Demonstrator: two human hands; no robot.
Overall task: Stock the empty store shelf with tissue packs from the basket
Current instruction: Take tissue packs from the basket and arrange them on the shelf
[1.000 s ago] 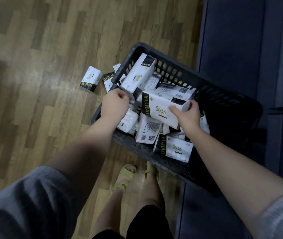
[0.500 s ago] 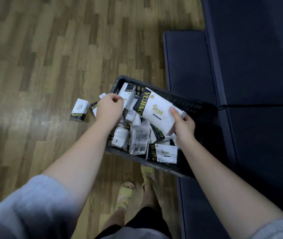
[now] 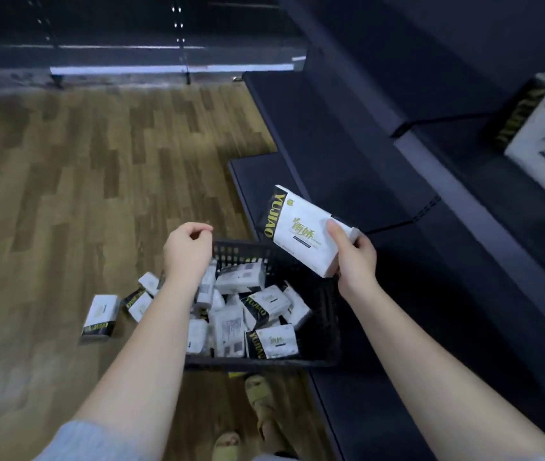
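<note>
My right hand (image 3: 354, 257) grips one end of a white tissue pack (image 3: 301, 227) with a black YUJIAO side, lifted above the black plastic basket (image 3: 326, 331). The basket stands on the floor with several more white packs (image 3: 264, 307) jumbled inside. My left hand (image 3: 188, 251) hovers over the basket's left rim, fingers loosely curled, holding nothing. On the dark shelf (image 3: 464, 181) at the upper right stands a tissue pack (image 3: 543, 138), blurred.
Three packs lie on the wooden floor left of the basket, the nearest being a loose pack (image 3: 100, 316). Lower dark shelf boards (image 3: 337, 134) run along the right. Another shelf unit base (image 3: 171, 66) crosses the far end. My sandalled feet (image 3: 261, 404) stand just behind the basket.
My right hand has lifted the pack up out of the basket toward the right. My left hand has left the packs and risen. The view has tilted up, showing the shelves.
</note>
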